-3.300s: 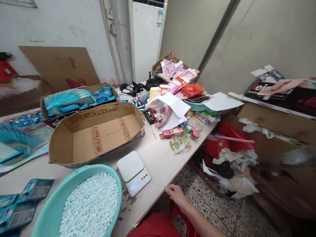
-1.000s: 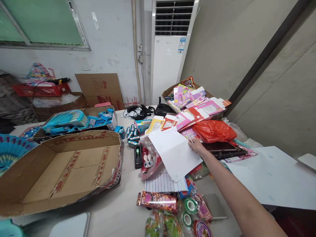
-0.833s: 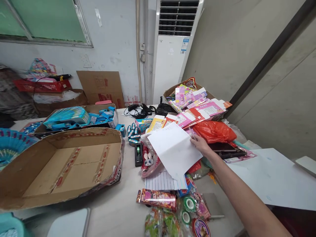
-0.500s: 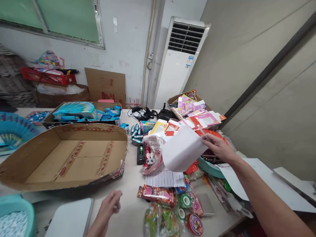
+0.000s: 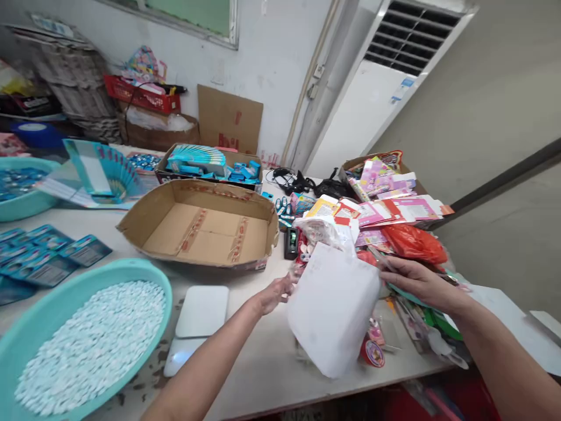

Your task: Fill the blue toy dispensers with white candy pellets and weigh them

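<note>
My right hand [image 5: 414, 279] pinches the top right edge of a white sheet of paper [image 5: 333, 310] and holds it up over the table's front edge. My left hand [image 5: 275, 292] reaches in from the lower left, its fingers at the sheet's left edge, loosely curled; a firm hold does not show. The sheet hides the snack packets and tape rolls that lie behind it. A white scale [image 5: 197, 318] sits just left of my left forearm.
An empty cardboard tray [image 5: 144, 219] lies mid-table. A teal basin [image 5: 39, 321] of white pellets stands front left. Pink and red cartons [image 5: 394, 204], an orange bag [image 5: 414, 242] and a tape dispenser [image 5: 291, 242] crowd the right. Blue packets [image 5: 39, 257] lie at left.
My right hand has lifted the white sheet off the pile and pulled it toward me. My left hand has come up to the sheet's left edge. The view has swung left and down.
</note>
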Demonstrator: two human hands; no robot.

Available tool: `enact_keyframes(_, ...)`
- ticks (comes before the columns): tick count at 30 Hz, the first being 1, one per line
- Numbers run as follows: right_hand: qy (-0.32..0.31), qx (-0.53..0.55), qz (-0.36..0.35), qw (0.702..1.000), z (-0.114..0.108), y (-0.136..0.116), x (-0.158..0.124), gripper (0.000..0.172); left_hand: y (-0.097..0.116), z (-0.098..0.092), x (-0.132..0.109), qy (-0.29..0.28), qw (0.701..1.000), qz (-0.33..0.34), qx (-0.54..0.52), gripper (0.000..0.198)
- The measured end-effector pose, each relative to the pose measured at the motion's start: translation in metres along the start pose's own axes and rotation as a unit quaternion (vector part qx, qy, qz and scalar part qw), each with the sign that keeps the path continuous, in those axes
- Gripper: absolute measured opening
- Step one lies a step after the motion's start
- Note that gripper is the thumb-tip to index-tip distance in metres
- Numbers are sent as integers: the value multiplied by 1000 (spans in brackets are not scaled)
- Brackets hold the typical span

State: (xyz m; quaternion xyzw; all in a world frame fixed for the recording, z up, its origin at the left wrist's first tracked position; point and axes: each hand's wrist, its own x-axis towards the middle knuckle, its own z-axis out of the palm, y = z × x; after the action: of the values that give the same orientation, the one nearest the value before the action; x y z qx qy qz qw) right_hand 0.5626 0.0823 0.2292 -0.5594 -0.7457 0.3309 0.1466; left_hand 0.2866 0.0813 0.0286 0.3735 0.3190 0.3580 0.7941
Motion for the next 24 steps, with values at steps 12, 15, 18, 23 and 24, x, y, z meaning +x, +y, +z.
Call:
enact_keyframes(12,-147,-316,147,926,188,39,90,14,-122,-36,-112,282,957,-48,-57,38)
enact_keyframes(15,-165,-339,144,915,228,40,105,12,-149,-40,-119,337,937,-65,66,29)
enact_keyframes(18,-172,-358,133,908,254,44,105,20,-164,-39,-123,377,900,-106,192,26)
enact_keyframes(23,-20,-189,65,980,269,53,74,31,-168,-36,-124,381,856,-175,301,16)
enact_keyframes(24,20,-109,52,993,271,54,64,35,-167,-36,-124,381,848,-188,316,15)
